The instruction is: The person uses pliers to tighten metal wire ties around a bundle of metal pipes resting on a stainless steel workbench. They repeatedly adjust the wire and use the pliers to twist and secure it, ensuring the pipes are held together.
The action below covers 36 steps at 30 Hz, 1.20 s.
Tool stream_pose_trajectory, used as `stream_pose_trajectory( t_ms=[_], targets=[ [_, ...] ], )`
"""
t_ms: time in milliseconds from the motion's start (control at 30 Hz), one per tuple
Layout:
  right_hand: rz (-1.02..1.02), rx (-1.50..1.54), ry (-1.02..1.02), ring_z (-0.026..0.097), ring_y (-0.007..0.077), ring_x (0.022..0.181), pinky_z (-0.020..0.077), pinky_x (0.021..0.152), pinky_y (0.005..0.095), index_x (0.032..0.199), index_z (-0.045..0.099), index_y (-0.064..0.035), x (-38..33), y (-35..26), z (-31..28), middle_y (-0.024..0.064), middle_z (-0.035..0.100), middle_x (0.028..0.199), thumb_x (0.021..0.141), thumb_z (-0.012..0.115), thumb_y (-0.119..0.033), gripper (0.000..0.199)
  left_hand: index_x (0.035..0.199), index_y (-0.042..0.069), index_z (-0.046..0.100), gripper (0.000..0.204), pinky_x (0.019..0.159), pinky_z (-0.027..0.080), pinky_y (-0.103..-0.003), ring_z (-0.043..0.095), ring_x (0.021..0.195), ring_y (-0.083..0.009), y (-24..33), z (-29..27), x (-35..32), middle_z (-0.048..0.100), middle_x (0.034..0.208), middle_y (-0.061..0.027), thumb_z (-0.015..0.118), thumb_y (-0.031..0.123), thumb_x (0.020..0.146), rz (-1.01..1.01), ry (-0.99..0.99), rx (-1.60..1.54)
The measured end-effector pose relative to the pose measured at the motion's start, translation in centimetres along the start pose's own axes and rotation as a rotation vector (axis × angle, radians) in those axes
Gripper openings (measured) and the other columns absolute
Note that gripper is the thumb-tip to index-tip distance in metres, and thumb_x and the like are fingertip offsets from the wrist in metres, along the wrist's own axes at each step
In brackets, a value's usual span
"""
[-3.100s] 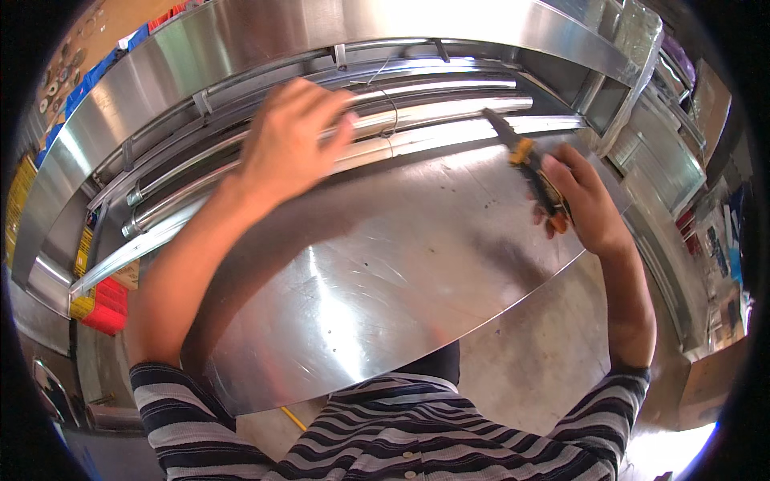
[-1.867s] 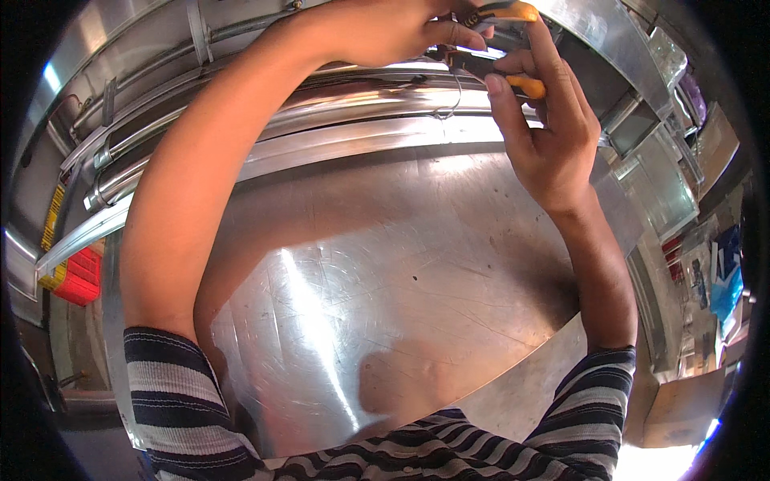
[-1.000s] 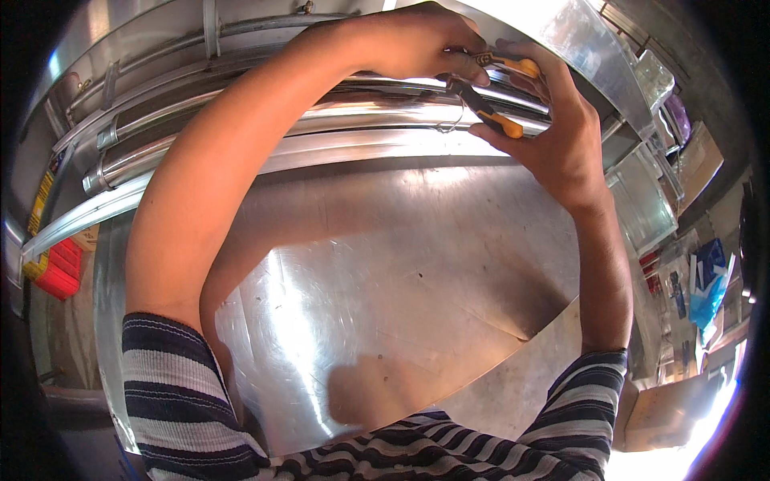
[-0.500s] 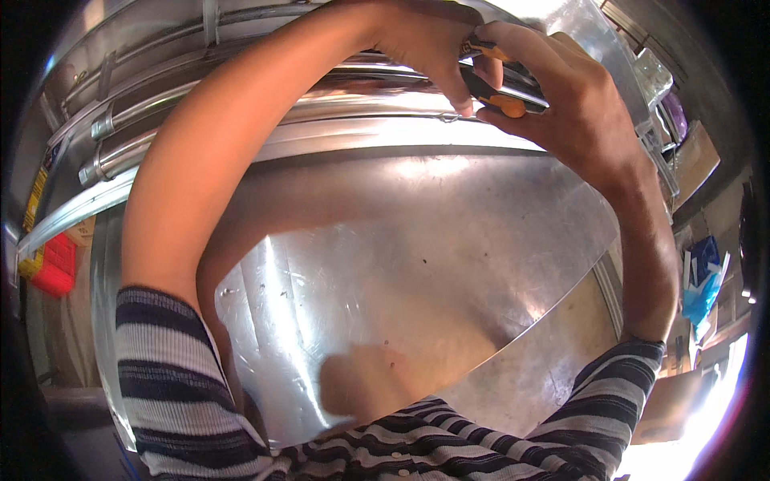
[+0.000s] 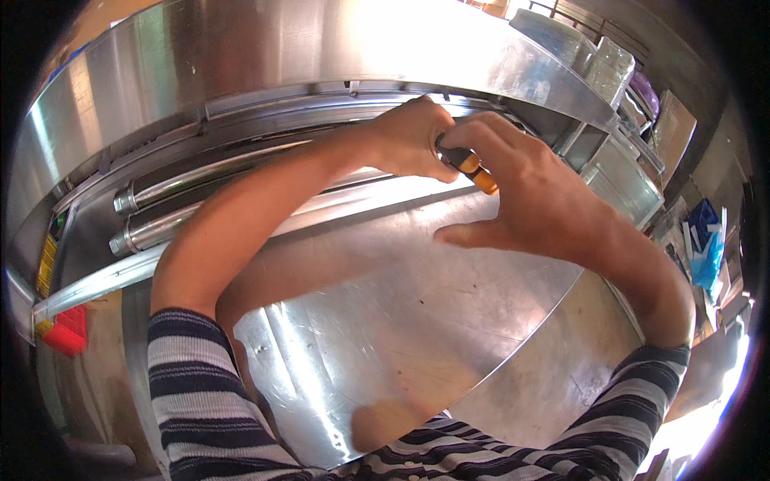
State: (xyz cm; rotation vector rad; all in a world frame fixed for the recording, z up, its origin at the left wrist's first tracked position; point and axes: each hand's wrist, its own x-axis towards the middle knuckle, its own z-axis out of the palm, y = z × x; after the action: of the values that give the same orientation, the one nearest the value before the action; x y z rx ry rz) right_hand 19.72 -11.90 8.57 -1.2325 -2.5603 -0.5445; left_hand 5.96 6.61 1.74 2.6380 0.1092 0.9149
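Note:
Black-and-orange handles (image 5: 472, 169), apparently of a pair of pliers, sit between my two hands above the metal sheet's far edge. My left hand (image 5: 413, 143) is closed around their black end; the tool's head is hidden in that fist. Over the handles reaches my right hand (image 5: 525, 180), its fingertips bent against the black part. Its thumb stretches well away from the fingers and presses on nothing. Beneath both arms lies a shiny metal sheet (image 5: 433, 297) with a curved edge on the right. Both forearms come out of striped sleeves.
Two metal tubes (image 5: 156, 235) with end fittings lie beyond the sheet, beside a pale metal rail (image 5: 88, 290). A tall polished panel (image 5: 265, 52) stands at the back. A red plastic piece (image 5: 68, 330) is at far left; wrapped goods (image 5: 609, 70) and cardboard (image 5: 672, 132) are at right.
My view has tilted up, showing more of the back panel. The tool's handles have come closer together. My right thumb has moved off the handles and spread outward; the left hand has closed tighter.

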Motion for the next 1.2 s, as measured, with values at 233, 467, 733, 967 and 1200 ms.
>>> stream_pose_trajectory(
  t_ms=[233, 467, 733, 967, 1200],
  targets=[
    [0.999, 0.590, -0.300, 0.070, 0.0228, 0.072, 0.0534, 0.047, 0.0311, 0.100, 0.066, 0.0117, 3.3, 0.4, 0.6, 0.0183, 0.067, 0.086, 0.090, 0.062, -0.069, 0.082, 0.088, 0.003, 0.076, 0.027, 0.070, 0.054, -0.042, 0.069, 0.073, -0.0331, 1.7, 0.9, 0.2, 0.071, 0.077, -0.0171, 0.082, 0.023, 0.071, -0.009, 0.010, 0.140],
    [1.018, 0.701, -0.394, 0.047, 0.0105, 0.062, 0.0354, 0.048, 0.0275, 0.130, 0.044, 0.0056, 3.0, 0.8, 2.0, 0.0034, 0.048, 0.080, 0.084, 0.083, -0.048, 0.080, 0.091, 0.001, 0.072, 0.020, 0.083, 0.056, -0.045, 0.070, 0.084, -0.0370, 0.7, 1.7, 0.3, 0.070, 0.082, -0.0210, 0.074, 0.016, 0.078, 0.165, 0.032, 0.375],
    [1.068, 0.846, -0.322, 0.042, 0.0102, 0.052, 0.0288, 0.042, 0.0278, 0.114, 0.060, -0.0002, 1.7, 3.4, 2.5, 0.0011, 0.047, 0.070, 0.088, 0.077, -0.028, 0.041, 0.154, -0.003, 0.038, 0.098, 0.100, 0.054, -0.046, 0.064, 0.123, -0.0350, 4.7, -8.1, -2.5, 0.059, 0.136, -0.0319, 0.086, 0.033, 0.076, -0.576, -0.434, 0.304],
    [0.965, 0.576, -0.413, 0.054, 0.0163, 0.058, 0.0406, 0.047, 0.0327, 0.135, 0.061, 0.0038, 2.5, 3.6, 1.2, 0.0058, 0.059, 0.074, 0.085, 0.072, -0.020, 0.057, 0.158, -0.008, 0.027, 0.120, 0.104, 0.052, -0.049, 0.062, 0.125, -0.0388, 4.0, -6.1, -3.6, 0.059, 0.141, -0.0275, 0.077, 0.066, 0.078, -0.809, -0.630, 0.676],
    [0.702, 0.093, -0.431, 0.071, 0.0347, 0.094, 0.0548, 0.092, 0.0415, 0.137, 0.063, 0.0007, 3.1, 3.1, 0.6, 0.0253, 0.073, 0.100, 0.080, 0.070, -0.019, 0.060, 0.100, 0.005, 0.081, 0.061, 0.082, 0.058, -0.053, 0.073, 0.095, -0.0333, 2.8, -5.9, -3.7, 0.076, 0.104, -0.0134, 0.078, 0.062, 0.078, -0.709, -0.553, 0.723]
  ],
)
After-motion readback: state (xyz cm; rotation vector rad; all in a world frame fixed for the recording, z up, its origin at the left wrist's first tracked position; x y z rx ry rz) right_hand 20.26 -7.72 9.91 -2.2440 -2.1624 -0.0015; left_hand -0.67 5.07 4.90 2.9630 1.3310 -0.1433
